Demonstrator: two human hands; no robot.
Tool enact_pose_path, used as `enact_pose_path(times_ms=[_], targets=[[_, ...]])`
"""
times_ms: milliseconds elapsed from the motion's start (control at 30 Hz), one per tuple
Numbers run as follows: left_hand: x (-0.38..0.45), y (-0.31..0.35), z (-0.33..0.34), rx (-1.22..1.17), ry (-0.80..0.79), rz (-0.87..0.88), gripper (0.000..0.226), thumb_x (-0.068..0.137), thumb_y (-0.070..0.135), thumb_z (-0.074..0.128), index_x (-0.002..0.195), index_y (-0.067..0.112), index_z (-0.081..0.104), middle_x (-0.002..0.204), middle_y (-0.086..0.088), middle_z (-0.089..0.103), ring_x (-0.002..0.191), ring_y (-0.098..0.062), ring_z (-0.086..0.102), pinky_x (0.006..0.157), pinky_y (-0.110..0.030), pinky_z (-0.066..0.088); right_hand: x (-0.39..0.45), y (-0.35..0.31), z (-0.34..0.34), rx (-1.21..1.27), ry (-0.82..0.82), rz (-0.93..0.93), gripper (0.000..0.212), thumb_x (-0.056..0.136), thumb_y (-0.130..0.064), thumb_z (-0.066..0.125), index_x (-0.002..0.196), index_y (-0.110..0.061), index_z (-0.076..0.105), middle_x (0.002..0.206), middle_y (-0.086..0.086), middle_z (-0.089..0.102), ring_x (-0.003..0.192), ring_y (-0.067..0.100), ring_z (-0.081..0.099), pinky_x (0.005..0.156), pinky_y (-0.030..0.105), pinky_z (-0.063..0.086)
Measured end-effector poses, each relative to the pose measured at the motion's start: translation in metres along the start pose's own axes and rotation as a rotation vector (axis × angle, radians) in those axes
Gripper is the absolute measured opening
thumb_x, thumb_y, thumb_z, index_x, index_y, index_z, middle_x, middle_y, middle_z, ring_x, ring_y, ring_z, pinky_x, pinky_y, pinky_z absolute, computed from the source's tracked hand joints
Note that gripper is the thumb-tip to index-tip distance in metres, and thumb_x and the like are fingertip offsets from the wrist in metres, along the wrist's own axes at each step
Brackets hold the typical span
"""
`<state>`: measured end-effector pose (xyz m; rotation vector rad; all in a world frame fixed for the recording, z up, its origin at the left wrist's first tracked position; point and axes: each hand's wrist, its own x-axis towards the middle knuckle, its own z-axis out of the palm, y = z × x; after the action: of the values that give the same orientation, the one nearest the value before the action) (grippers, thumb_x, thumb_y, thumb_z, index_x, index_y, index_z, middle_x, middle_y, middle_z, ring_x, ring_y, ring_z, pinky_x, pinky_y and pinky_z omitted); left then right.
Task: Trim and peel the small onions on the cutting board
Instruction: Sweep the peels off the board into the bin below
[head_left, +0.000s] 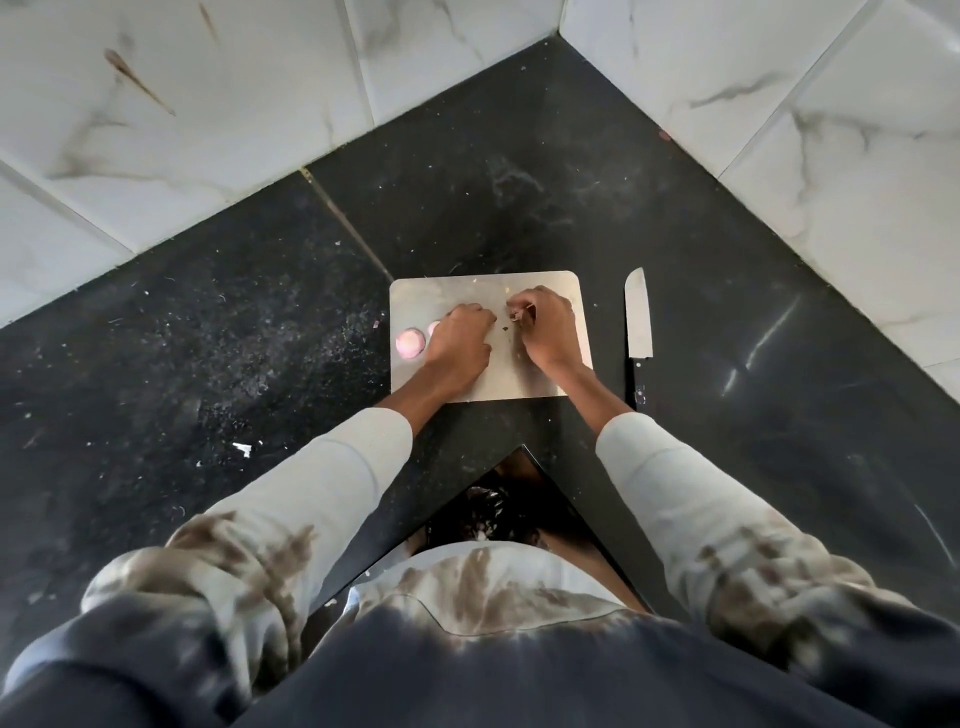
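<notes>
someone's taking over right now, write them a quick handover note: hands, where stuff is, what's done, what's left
Left hand: fingers curled, knuckles up on the cutting board; whether it holds anything is hidden.
Right hand: pinching brown onion skin over the board.
Two peeled pink onions sit at the board's left edge, one partly behind the left hand.
Knife lies on the counter right of the board, untouched.
Done: two peeled. Left: finish this peel; further onions not visible.

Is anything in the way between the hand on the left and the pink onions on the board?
Nothing visible is. The left hand rests on the silvery metal cutting board right beside the two peeled pink onions, partly covering the nearer one. The right hand pinches brown onion skin farther right.
</notes>
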<state>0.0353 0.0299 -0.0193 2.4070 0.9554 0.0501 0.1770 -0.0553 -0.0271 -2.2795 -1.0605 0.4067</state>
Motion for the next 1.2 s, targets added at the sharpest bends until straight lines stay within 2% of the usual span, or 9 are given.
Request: enact_pose_path(times_ms=[167,233,400,500,600,767,933,1100,1200], targets=[[0.002,-0.003,0.005,-0.013,0.01,-0.031,0.042,0.098,0.009,0.069,0.139,0.015,0.067,0.14,-0.005,0.065,0.128,-0.026,0.06,0.113,-0.039,0.05,0.02,0.001,-0.001,-0.05,-0.127,-0.136,0.035,0.103,0.006,0.055,0.134,-0.003,0.07,0.134,0.009,0.064,0.127,0.027,0.054,0.111,0.035,0.046],[0.003,-0.004,0.007,-0.009,0.015,-0.037,0.044,0.098,0.01,0.07,0.141,0.017,0.066,0.142,-0.004,0.064,0.13,-0.025,0.06,0.114,-0.038,0.049,0.023,0.006,-0.002,-0.109,-0.19,-0.206,0.037,0.103,0.008,0.055,0.137,0.001,0.068,0.136,0.013,0.06,0.127,0.031,0.05,0.111,0.037,0.044],[0.007,-0.004,0.006,-0.017,0.032,-0.036,0.044,0.093,0.009,0.077,0.136,0.015,0.07,0.135,-0.004,0.068,0.126,-0.027,0.061,0.112,-0.04,0.051,0.004,0.013,-0.007,-0.076,-0.177,-0.3,0.028,0.093,0.014,0.059,0.106,0.0,0.078,0.109,0.012,0.068,0.103,0.029,0.064,0.095,0.036,0.054],[0.007,-0.005,0.005,-0.035,0.027,-0.036,0.045,0.092,0.009,0.079,0.135,0.015,0.07,0.135,-0.004,0.068,0.126,-0.027,0.061,0.112,-0.041,0.051,-0.003,0.015,-0.005,-0.002,-0.119,-0.199,0.035,0.091,0.014,0.059,0.113,-0.007,0.077,0.11,0.004,0.07,0.102,0.02,0.067,0.098,0.033,0.056],[0.006,-0.006,0.006,-0.047,0.035,-0.042,0.047,0.092,0.011,0.079,0.138,0.017,0.069,0.138,-0.002,0.067,0.127,-0.025,0.061,0.114,-0.039,0.049,-0.005,0.013,-0.001,0.002,-0.063,-0.114,0.03,0.099,0.006,0.061,0.123,-0.005,0.075,0.12,0.005,0.068,0.11,0.023,0.066,0.103,0.032,0.054],[0.004,-0.006,0.007,-0.056,0.046,-0.051,0.046,0.092,0.012,0.079,0.136,0.018,0.07,0.135,-0.001,0.068,0.124,-0.024,0.062,0.112,-0.039,0.051,-0.011,0.005,0.003,-0.06,-0.11,-0.16,0.019,0.098,0.002,0.06,0.104,-0.005,0.077,0.109,0.009,0.065,0.103,0.029,0.062,0.092,0.036,0.051],[0.001,-0.004,0.006,-0.055,0.041,-0.053,0.042,0.092,0.013,0.078,0.133,0.019,0.071,0.131,0.0,0.069,0.122,-0.022,0.062,0.11,-0.038,0.052,-0.017,-0.001,0.008,-0.066,-0.029,-0.198,0.018,0.098,-0.003,0.073,0.115,-0.002,0.079,0.113,0.009,0.07,0.107,0.025,0.065,0.093,0.031,0.054],[-0.001,-0.007,0.003,-0.042,0.036,-0.039,0.036,0.096,0.007,0.072,0.13,0.019,0.073,0.125,-0.002,0.071,0.114,-0.023,0.065,0.102,-0.04,0.058,-0.008,-0.003,0.009,-0.152,-0.105,-0.19,0.024,0.095,0.008,0.06,0.103,-0.004,0.079,0.111,0.016,0.069,0.105,0.034,0.062,0.091,0.045,0.053],[-0.001,-0.007,0.001,-0.037,0.029,-0.04,0.032,0.1,0.005,0.065,0.128,0.017,0.075,0.12,-0.004,0.073,0.106,-0.024,0.067,0.095,-0.04,0.061,-0.006,-0.006,0.008,-0.168,-0.131,-0.19,0.023,0.097,0.007,0.059,0.101,-0.003,0.079,0.108,0.015,0.07,0.098,0.031,0.064,0.084,0.038,0.053]])
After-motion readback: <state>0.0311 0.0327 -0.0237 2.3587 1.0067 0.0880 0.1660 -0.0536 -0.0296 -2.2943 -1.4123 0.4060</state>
